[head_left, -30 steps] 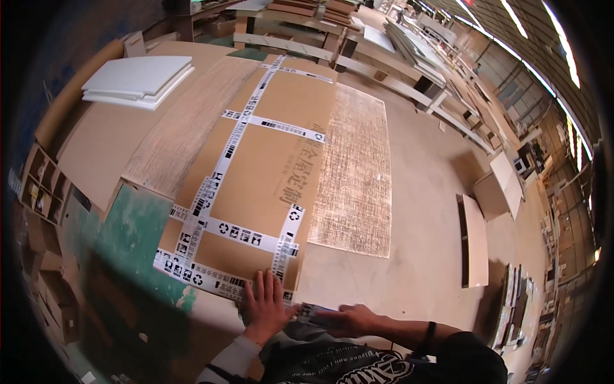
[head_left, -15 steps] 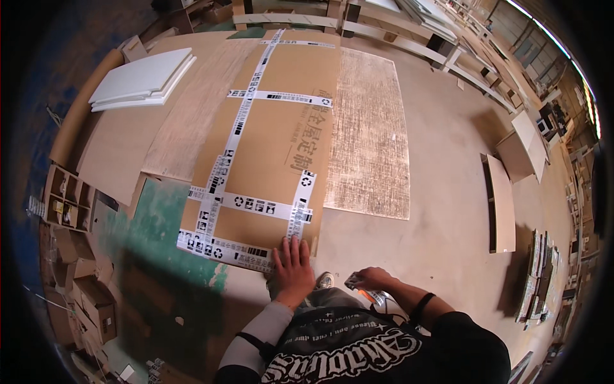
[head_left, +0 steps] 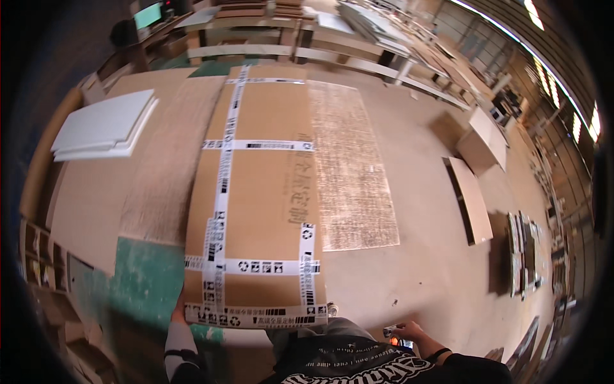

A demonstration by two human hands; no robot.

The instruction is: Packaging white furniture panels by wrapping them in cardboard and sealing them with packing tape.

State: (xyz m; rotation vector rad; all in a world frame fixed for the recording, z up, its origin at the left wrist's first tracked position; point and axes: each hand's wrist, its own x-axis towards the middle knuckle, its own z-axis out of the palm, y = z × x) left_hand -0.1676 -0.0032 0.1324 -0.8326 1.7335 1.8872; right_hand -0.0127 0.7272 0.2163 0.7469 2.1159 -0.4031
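A long, flat cardboard package (head_left: 252, 192) stretches away in front of me, with white printed tape (head_left: 256, 146) running along and across it. At its near left corner my left hand (head_left: 178, 307) grips the side edge; the fingertips are partly hidden by the cardboard. Down by my right side, my right hand (head_left: 409, 331) is closed around a small tool with metal and orange parts, which looks like a tape dispenser (head_left: 391, 333). My body lies close to the package's near end.
Wood-patterned boards (head_left: 352, 173) lie under and beside the package. White panels (head_left: 105, 125) are stacked at the left. A brown panel (head_left: 470, 201) and a bundle of strips (head_left: 524, 256) stand at the right. Workbenches (head_left: 249, 50) line the back.
My left hand has moved from the top of the package's near right corner to its left edge. The view has shifted, and the package appears lower in it. My right hand keeps its tool.
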